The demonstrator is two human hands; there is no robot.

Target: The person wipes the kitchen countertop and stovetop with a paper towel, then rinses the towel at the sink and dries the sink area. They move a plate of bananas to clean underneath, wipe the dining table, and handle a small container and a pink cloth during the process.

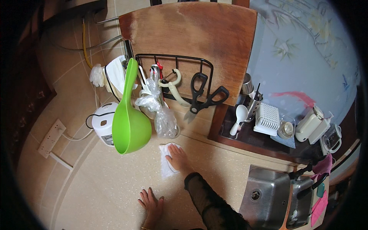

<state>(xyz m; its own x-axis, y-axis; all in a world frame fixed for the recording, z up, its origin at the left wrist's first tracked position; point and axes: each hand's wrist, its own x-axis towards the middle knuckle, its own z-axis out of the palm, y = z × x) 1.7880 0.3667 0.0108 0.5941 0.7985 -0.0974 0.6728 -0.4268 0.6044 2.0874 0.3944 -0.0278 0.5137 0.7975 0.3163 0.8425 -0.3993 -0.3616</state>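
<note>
My right hand (177, 158) lies flat with its palm on a folded white cloth (166, 166), pressing it on the speckled beige countertop (109, 178) near the back wall. Nearer to me and to the left, my left hand (151, 203) is on the bare counter, fingers spread, holding nothing. Beyond my hands hang a green plastic ladle (130, 126), a clear plastic bag (165, 120) and black-handled kitchen scissors (198, 97).
A white rice cooker (105, 123) stands at the back left, near a power strip (51, 138) on the tiled wall. At right is a steel double sink (266, 195). Behind it, a dark ledge (247, 138) holds a white rice paddle (239, 118), a rack and containers.
</note>
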